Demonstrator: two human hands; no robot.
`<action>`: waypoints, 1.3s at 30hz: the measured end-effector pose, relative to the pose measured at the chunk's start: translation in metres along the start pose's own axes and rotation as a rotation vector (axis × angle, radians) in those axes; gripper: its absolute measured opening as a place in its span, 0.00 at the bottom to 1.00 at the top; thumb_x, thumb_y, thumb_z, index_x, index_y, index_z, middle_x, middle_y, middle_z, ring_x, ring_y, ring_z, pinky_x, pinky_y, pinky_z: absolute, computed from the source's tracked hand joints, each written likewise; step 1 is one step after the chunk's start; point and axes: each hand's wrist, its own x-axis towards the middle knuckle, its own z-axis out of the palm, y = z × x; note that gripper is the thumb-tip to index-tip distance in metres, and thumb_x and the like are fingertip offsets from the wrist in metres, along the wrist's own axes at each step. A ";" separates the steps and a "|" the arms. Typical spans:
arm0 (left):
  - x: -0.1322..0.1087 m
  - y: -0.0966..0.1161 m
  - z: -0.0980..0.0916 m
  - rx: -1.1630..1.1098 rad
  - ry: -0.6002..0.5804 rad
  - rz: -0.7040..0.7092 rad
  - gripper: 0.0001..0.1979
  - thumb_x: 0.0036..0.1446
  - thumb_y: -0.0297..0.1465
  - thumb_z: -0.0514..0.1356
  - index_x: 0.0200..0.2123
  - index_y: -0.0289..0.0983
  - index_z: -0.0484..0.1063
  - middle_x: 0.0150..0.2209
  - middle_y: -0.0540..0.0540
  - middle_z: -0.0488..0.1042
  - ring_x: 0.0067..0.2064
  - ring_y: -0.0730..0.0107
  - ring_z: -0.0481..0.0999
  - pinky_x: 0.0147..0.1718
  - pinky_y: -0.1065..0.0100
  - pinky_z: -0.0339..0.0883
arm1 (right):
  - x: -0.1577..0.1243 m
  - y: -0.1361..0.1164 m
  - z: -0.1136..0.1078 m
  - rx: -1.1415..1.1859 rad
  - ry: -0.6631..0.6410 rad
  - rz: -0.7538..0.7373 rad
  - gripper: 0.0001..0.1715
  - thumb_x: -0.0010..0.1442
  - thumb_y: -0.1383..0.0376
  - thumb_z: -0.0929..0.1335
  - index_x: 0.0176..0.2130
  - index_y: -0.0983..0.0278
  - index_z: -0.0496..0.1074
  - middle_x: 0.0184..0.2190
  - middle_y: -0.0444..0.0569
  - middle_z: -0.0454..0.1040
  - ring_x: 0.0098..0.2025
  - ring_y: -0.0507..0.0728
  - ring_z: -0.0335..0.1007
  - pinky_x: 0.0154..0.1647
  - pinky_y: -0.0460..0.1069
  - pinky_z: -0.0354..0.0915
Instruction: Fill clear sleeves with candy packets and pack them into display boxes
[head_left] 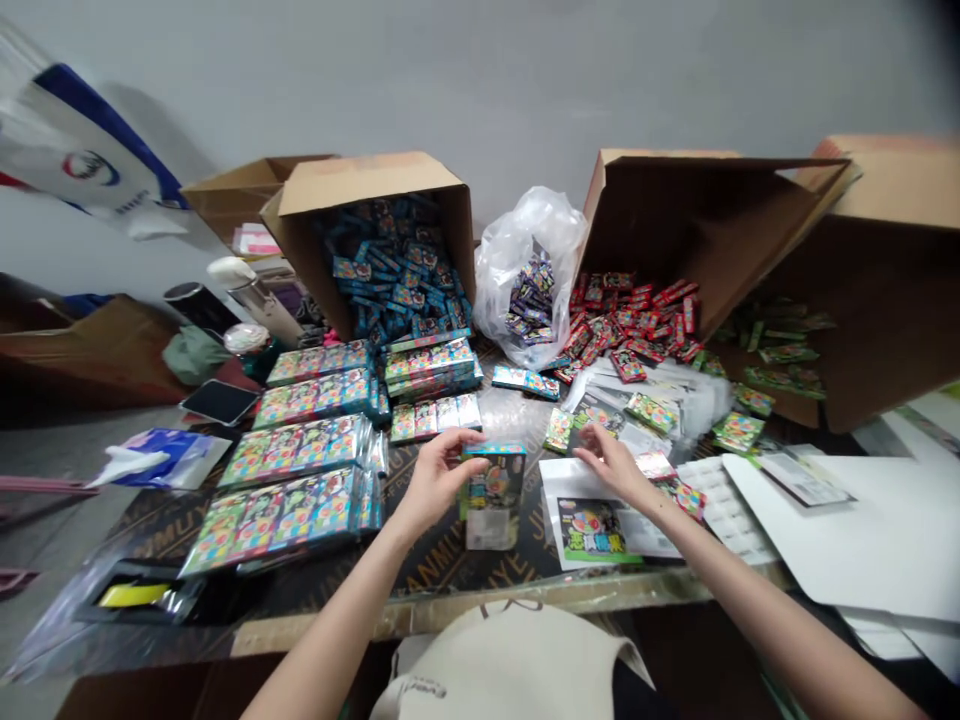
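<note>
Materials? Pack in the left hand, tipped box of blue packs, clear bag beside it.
The pack in the left hand: seemingly printed card in a clear glossy sleeve, see-through at the bottom; card is a guess. The tipped box: brown matt cardboard, plain flaps, likely corrugated. The bag: thin clear plastic film, crinkled, with glare.

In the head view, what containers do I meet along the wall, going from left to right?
Cardboard box of blue packs → clear plastic bag of purple packs → cardboard box spilling red packs → cardboard box with green packs.
</note>
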 end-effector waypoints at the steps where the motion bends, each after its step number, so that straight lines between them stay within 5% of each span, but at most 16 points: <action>1: -0.003 -0.005 0.002 -0.055 0.037 -0.043 0.11 0.48 0.32 0.61 0.37 0.35 0.69 0.37 0.46 0.72 0.37 0.68 0.71 0.36 0.69 0.64 | 0.001 -0.016 0.003 0.102 0.014 0.002 0.16 0.56 0.59 0.63 0.45 0.61 0.60 0.38 0.50 0.69 0.35 0.55 0.68 0.34 0.50 0.64; 5: -0.012 -0.016 0.012 -0.149 0.047 -0.166 0.13 0.45 0.31 0.63 0.36 0.34 0.70 0.34 0.46 0.73 0.34 0.69 0.73 0.34 0.70 0.66 | 0.004 -0.085 0.019 0.521 0.029 -0.019 0.26 0.54 0.58 0.66 0.51 0.59 0.58 0.40 0.49 0.70 0.38 0.54 0.69 0.38 0.49 0.66; 9: -0.015 -0.008 0.011 -0.112 0.056 -0.185 0.11 0.46 0.32 0.63 0.32 0.32 0.73 0.32 0.44 0.75 0.32 0.69 0.73 0.33 0.70 0.65 | 0.003 -0.121 0.032 0.622 -0.056 -0.027 0.23 0.51 0.61 0.69 0.47 0.61 0.64 0.30 0.45 0.72 0.31 0.52 0.69 0.33 0.48 0.66; 18: -0.008 0.007 -0.004 -0.125 -0.083 -0.212 0.10 0.46 0.34 0.62 0.24 0.31 0.73 0.23 0.47 0.73 0.25 0.74 0.69 0.26 0.73 0.62 | -0.003 -0.127 0.026 0.713 -0.112 0.050 0.19 0.47 0.62 0.71 0.39 0.63 0.65 0.23 0.42 0.71 0.25 0.51 0.68 0.27 0.46 0.63; 25: -0.015 0.016 -0.007 0.278 -0.137 0.063 0.10 0.52 0.34 0.58 0.27 0.34 0.74 0.26 0.47 0.74 0.28 0.71 0.70 0.29 0.71 0.62 | -0.007 -0.131 0.022 0.592 -0.084 0.026 0.15 0.48 0.63 0.71 0.34 0.62 0.62 0.23 0.42 0.72 0.24 0.52 0.69 0.26 0.46 0.64; 33: -0.024 0.018 0.001 0.527 -0.136 0.246 0.10 0.57 0.31 0.53 0.37 0.37 0.73 0.29 0.46 0.70 0.30 0.72 0.69 0.30 0.71 0.61 | -0.031 -0.124 0.017 0.316 0.056 -0.269 0.09 0.55 0.65 0.66 0.39 0.60 0.66 0.36 0.48 0.75 0.39 0.57 0.73 0.43 0.53 0.66; 39: -0.025 0.015 0.008 0.402 -0.080 0.259 0.09 0.56 0.31 0.55 0.36 0.38 0.75 0.31 0.46 0.71 0.32 0.72 0.70 0.32 0.72 0.63 | -0.028 -0.128 0.020 0.570 -0.017 0.017 0.18 0.52 0.61 0.69 0.42 0.61 0.60 0.28 0.46 0.76 0.29 0.56 0.74 0.32 0.51 0.69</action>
